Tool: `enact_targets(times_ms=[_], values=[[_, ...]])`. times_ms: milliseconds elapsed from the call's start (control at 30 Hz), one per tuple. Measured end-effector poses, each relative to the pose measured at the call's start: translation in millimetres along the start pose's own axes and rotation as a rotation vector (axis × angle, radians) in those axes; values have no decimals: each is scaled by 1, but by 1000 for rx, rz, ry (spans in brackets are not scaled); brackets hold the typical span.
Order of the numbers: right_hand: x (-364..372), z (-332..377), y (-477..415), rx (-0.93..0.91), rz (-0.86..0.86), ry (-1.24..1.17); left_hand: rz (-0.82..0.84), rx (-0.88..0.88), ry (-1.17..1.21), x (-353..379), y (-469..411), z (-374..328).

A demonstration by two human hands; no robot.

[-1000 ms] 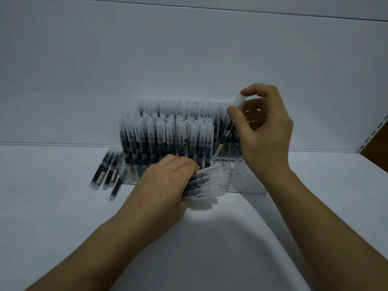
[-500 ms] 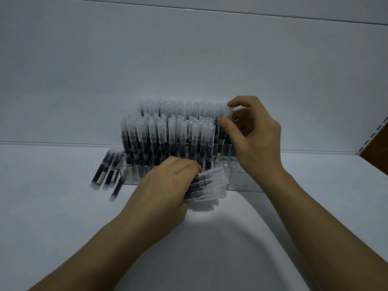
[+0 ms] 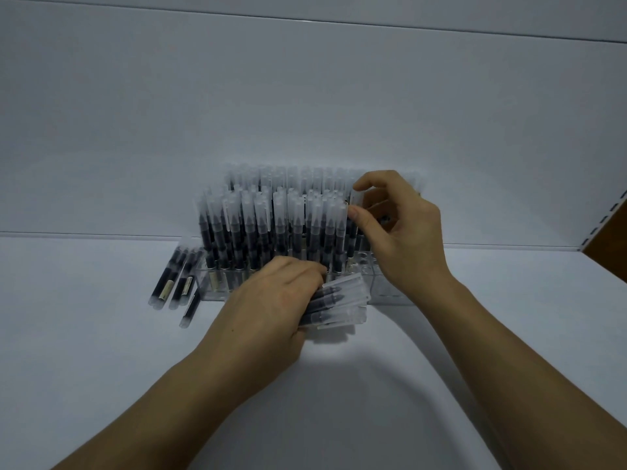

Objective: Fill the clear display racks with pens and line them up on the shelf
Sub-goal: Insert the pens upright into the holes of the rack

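Right hand point(image 3: 403, 232) lowered clear-capped pen point(image 3: 356, 199) into transparent rack point(image 3: 388, 288)

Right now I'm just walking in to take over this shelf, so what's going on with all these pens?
A person is stocking a clear display rack on the white shelf. The right hand pinches one pen by its cap, upright at the rack's right end, where some holes are empty. The left hand grips a bundle of pens in front of the rack. Most slots are full; a few loose pens lie to its left.
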State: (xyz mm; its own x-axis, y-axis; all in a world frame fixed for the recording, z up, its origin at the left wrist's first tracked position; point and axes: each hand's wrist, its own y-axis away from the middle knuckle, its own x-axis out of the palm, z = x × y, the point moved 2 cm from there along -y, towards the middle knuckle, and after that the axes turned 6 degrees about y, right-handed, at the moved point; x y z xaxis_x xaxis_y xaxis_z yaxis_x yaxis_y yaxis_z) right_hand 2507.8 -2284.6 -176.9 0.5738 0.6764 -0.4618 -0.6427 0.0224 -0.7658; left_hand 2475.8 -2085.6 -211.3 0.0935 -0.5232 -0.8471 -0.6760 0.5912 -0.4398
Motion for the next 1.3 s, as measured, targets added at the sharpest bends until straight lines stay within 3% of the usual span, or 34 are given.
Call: enact_targets(times_ms=[267, 433, 600, 733, 900, 1200, 1300], values=[[-2, -1, 3, -5, -49, 14, -27, -6, 36, 0, 1, 1], [-17, 12, 7, -22, -222, -42, -232, -65, 189, -11, 1, -1], [-12, 31, 12, -10, 37, -269, -370, -289, 838, -23, -2, -9], [-5, 38, 16, -47, 204, -298, -453, -313, 964, -26, -4, -5], [0, 35, 16, -26, 276, -352, -432, -296, 991, -23, -4, -2], [-4, 35, 12, 149, 350, -693, -421, -313, 1118, -22, -3, -1], [-7, 31, 9, 252, 280, -803, -468, -271, 887, -24, -2, 0]])
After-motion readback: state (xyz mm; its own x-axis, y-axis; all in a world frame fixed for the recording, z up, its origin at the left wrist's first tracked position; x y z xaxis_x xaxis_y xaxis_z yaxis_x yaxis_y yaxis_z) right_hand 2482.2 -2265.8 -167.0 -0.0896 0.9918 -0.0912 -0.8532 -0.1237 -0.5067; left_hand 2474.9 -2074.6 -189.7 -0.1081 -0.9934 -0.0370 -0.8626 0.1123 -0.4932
